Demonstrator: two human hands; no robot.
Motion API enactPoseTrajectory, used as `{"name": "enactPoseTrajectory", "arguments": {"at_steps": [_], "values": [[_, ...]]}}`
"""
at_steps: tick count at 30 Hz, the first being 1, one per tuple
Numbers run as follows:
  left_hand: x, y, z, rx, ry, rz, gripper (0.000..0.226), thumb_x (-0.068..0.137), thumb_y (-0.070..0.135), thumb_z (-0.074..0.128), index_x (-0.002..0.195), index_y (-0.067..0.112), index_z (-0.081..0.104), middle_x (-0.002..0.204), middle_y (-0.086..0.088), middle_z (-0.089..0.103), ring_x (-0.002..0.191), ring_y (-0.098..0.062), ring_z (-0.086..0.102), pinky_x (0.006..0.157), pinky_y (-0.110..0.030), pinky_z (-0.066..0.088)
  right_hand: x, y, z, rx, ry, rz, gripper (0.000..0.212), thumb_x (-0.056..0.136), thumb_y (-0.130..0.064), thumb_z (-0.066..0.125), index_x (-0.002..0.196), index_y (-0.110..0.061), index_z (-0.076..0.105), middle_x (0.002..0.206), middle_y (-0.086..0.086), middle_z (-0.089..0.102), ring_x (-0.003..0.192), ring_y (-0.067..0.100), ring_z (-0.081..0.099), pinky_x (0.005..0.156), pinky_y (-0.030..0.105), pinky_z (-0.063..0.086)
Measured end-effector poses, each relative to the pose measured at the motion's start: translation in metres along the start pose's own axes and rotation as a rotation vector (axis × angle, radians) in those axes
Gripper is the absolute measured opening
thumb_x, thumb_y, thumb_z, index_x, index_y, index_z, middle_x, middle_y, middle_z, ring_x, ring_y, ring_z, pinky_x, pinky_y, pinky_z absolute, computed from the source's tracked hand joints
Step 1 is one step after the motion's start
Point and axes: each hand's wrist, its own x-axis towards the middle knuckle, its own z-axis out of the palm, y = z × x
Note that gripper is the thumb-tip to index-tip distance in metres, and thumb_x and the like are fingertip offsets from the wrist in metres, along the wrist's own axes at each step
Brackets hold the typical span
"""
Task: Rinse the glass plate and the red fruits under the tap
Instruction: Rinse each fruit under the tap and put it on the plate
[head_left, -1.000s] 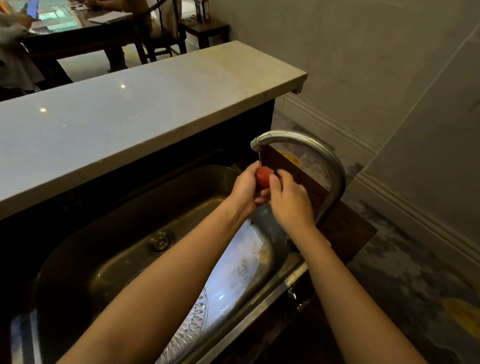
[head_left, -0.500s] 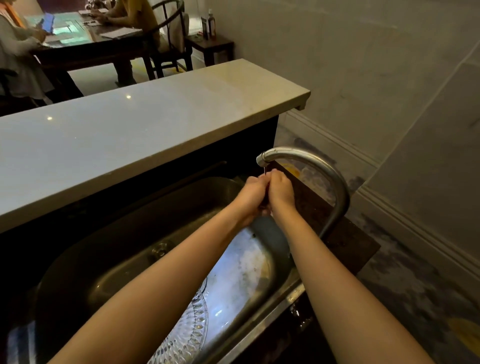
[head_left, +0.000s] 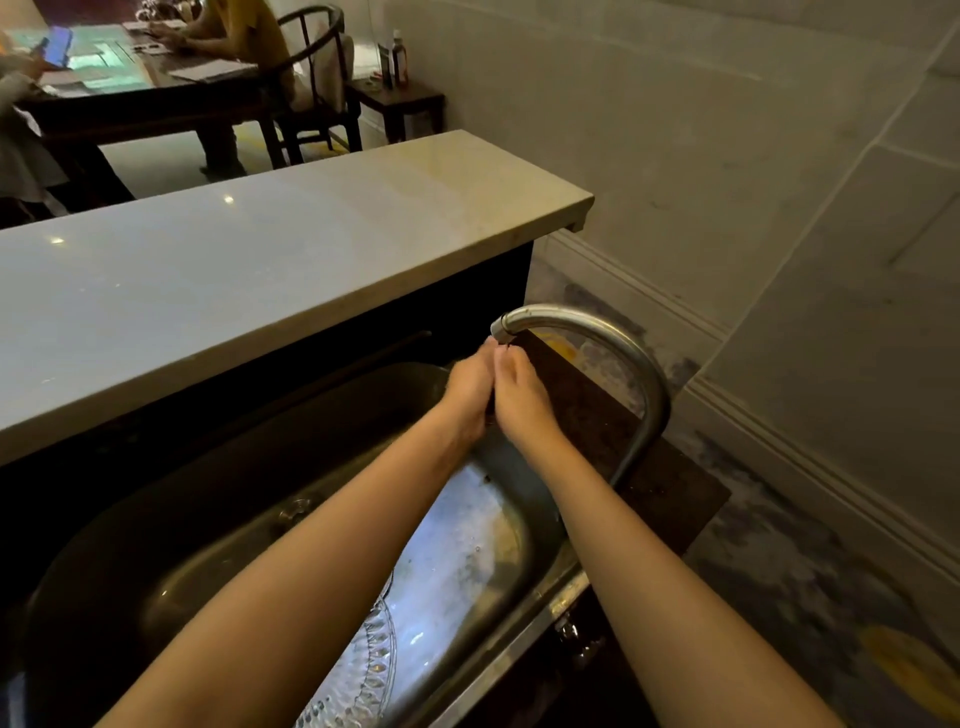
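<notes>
Both hands are raised together directly under the mouth of the curved metal tap (head_left: 597, 338), over the right end of the steel sink (head_left: 156, 545). The left hand (head_left: 470, 389) and the right hand (head_left: 522, 400) press against each other, palms inward and fingers curled, fingertips just beneath the spout. They are cupped closed around something, but nothing red shows between them, so I cannot tell from this view what they are grasping or whether a fruit is inside. No stream of water can be made out either; the gap between spout and fingers is too small and dim.

The glass plate (head_left: 363, 670) lies in the bottom of the sink, near its front wall, below the left forearm. Only part of its cut, ribbed rim shows, catching bluish light; the rest is hidden by the arm and the frame edge. The sink floor beside it looks wet and shiny, and the drain (head_left: 296, 512) sits further left, well apart from the plate.

Behind the sink runs a pale stone desk (head_left: 234, 291), its surface bare and reflecting ceiling lights. Beyond it, a dark wooden table (head_left: 130, 104) has people seated at it, with a round-backed chair (head_left: 311, 67) and a small side table (head_left: 400, 104) carrying bottles near the wall
</notes>
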Motion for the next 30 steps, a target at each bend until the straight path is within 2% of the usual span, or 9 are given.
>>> {"name": "enactPoseTrajectory", "arguments": {"at_steps": [3, 5, 8, 10, 12, 17, 21, 26, 30], "values": [[-0.007, -0.007, 0.008, 0.23, -0.042, 0.091, 0.033, 0.098, 0.03, 0.039, 0.109, 0.002, 0.054, 0.095, -0.012, 0.06, 0.09, -0.023, 0.059, 0.078, -0.036, 0.05, 0.013, 0.001, -0.009, 0.338, 0.043, 0.222, 0.029, 0.097, -0.034, 0.032, 0.094, -0.021, 0.059, 0.093, 0.006, 0.059, 0.092, 0.023, 0.058, 0.079, 0.035, 0.048], [-0.013, -0.013, 0.008, 0.379, -0.05, 0.205, 0.032, 0.098, 0.033, 0.039, 0.115, 0.008, 0.048, 0.103, -0.009, 0.06, 0.095, -0.021, 0.059, 0.08, -0.034, 0.051, 0.02, -0.001, -0.013, 0.497, -0.038, 0.358, 0.032, 0.097, -0.03, 0.033, 0.102, -0.013, 0.06, 0.09, 0.009, 0.058, 0.09, 0.025, 0.057, 0.073, 0.034, 0.047], [-0.01, -0.01, -0.004, 0.458, 0.032, 0.324, 0.026, 0.1, 0.032, 0.036, 0.097, 0.014, 0.054, 0.085, 0.001, 0.058, 0.083, -0.016, 0.055, 0.068, -0.026, 0.045, 0.014, 0.0, -0.004, 0.337, -0.085, 0.35, 0.046, 0.096, -0.042, 0.031, 0.123, -0.011, 0.053, 0.102, 0.01, 0.058, 0.101, 0.025, 0.058, 0.089, 0.039, 0.049], [-0.004, -0.007, -0.01, 0.422, 0.099, 0.277, 0.031, 0.1, 0.031, 0.033, 0.091, 0.012, 0.056, 0.084, -0.004, 0.058, 0.083, -0.018, 0.054, 0.076, -0.033, 0.043, 0.004, 0.004, 0.002, 0.119, -0.066, 0.219, 0.048, 0.096, -0.047, 0.029, 0.125, -0.015, 0.052, 0.106, 0.007, 0.058, 0.102, 0.022, 0.058, 0.09, 0.038, 0.048], [-0.006, -0.01, -0.008, 0.457, 0.057, 0.275, 0.028, 0.1, 0.031, 0.034, 0.09, 0.013, 0.053, 0.083, -0.005, 0.056, 0.079, -0.018, 0.054, 0.074, -0.034, 0.044, 0.003, 0.004, 0.001, 0.154, 0.007, 0.231, 0.047, 0.097, -0.044, 0.03, 0.122, -0.013, 0.054, 0.104, 0.008, 0.058, 0.102, 0.025, 0.058, 0.091, 0.038, 0.047], [-0.017, -0.029, -0.013, 0.9, -0.023, 0.687, 0.028, 0.1, 0.031, 0.033, 0.111, 0.02, 0.055, 0.097, 0.003, 0.058, 0.08, -0.005, 0.054, 0.062, -0.012, 0.036, 0.011, 0.0, -0.02, 0.402, -0.084, 0.442, 0.049, 0.097, -0.041, 0.036, 0.125, -0.005, 0.054, 0.114, 0.016, 0.062, 0.113, 0.029, 0.057, 0.102, 0.044, 0.045], [-0.015, -0.039, -0.028, 1.138, 0.055, 0.858, 0.037, 0.101, 0.032, 0.028, 0.125, 0.015, 0.051, 0.113, -0.006, 0.057, 0.088, -0.017, 0.061, 0.067, -0.028, 0.049, 0.0, 0.0, -0.022, 0.27, -0.206, 0.486, 0.055, 0.096, -0.049, 0.029, 0.129, -0.01, 0.05, 0.121, 0.018, 0.06, 0.112, 0.032, 0.058, 0.095, 0.052, 0.05], [-0.018, -0.044, -0.019, 0.995, 0.157, 0.657, 0.04, 0.101, 0.034, 0.026, 0.112, 0.013, 0.059, 0.107, -0.008, 0.057, 0.086, -0.022, 0.06, 0.073, -0.037, 0.05, -0.001, 0.0, -0.016, -0.029, -0.159, 0.448, 0.049, 0.099, -0.038, 0.029, 0.121, -0.002, 0.054, 0.099, 0.018, 0.064, 0.09, 0.029, 0.063, 0.073, 0.034, 0.051], [-0.01, -0.024, -0.009, 0.559, 0.056, 0.123, 0.05, 0.101, 0.036, 0.024, 0.07, 0.011, 0.054, 0.056, -0.005, 0.049, 0.05, -0.017, 0.047, 0.048, -0.026, 0.035, -0.014, 0.013, -0.012, -0.08, -0.053, 0.057, 0.039, 0.098, -0.045, 0.026, 0.103, -0.017, 0.053, 0.098, 0.004, 0.059, 0.091, 0.024, 0.06, 0.07, 0.032, 0.046]]}}
